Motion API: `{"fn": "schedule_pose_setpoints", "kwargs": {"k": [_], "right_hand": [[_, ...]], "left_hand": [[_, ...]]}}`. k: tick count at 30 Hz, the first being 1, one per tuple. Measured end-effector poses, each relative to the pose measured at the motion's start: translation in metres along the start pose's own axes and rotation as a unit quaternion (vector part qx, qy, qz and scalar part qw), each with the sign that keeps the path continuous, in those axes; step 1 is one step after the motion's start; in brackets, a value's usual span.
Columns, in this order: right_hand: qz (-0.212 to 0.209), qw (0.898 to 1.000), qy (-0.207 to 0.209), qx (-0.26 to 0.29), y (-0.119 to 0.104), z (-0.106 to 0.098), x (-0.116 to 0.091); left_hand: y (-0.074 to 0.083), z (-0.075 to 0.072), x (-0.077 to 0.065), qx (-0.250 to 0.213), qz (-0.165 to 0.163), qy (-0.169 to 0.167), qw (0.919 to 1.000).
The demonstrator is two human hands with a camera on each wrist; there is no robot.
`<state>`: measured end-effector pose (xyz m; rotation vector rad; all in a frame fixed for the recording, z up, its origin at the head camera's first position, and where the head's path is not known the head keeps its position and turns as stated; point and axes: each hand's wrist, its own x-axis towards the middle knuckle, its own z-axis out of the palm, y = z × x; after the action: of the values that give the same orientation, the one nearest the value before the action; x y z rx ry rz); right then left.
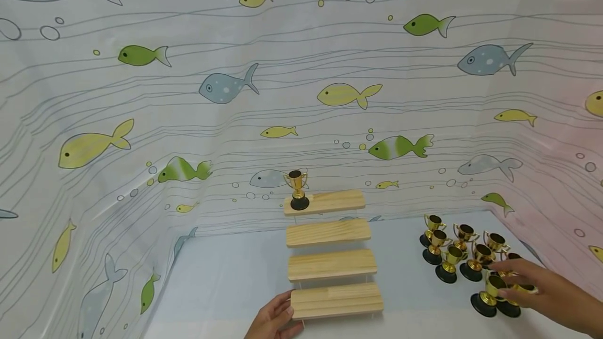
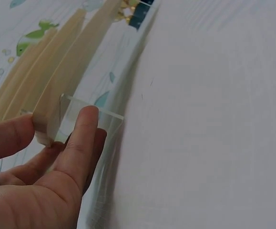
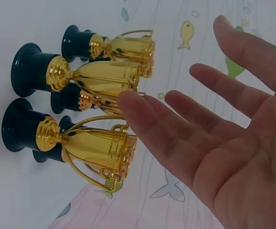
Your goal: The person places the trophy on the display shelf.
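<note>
A stepped display stand with several pale wooden boards (image 1: 335, 300) on clear supports stands in the middle of the head view. My left hand (image 1: 275, 317) holds the left end of its lowest board, thumb against the wood and fingers beneath, beside the clear support (image 2: 92, 107). On the top board's left end a small gold trophy cup (image 1: 297, 188) with a black base stands upright. At the right, my right hand (image 1: 542, 280) reaches over a group of similar trophies, fingers spread and nothing gripped. Its fingertips overlap the nearest trophy (image 3: 97, 74) in the right wrist view.
Several more trophies (image 1: 451, 260) stand close together on the white surface (image 1: 226, 281), right of the stand. A fish-patterned cloth (image 1: 301, 109) rises behind and along both sides.
</note>
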<state>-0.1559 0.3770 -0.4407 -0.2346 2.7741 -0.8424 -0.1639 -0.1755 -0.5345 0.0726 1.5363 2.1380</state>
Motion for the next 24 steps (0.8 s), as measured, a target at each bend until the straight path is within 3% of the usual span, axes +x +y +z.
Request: {"fn": "schedule_pose_setpoints", "kwargs": {"k": [16,24], "right_hand": [[0.001,0.999,0.035,-0.034,0.0023,0.0064,0.0035],[0.021,0.999,0.021,-0.018,0.0032,0.0100,0.0092]], "left_hand": [[0.0002,-0.0011,0.0002,-0.007,-0.001,-0.006,1.0000],[-0.0012,-0.0009,-0.0008,-0.005,0.001,-0.009,0.9999]]}}
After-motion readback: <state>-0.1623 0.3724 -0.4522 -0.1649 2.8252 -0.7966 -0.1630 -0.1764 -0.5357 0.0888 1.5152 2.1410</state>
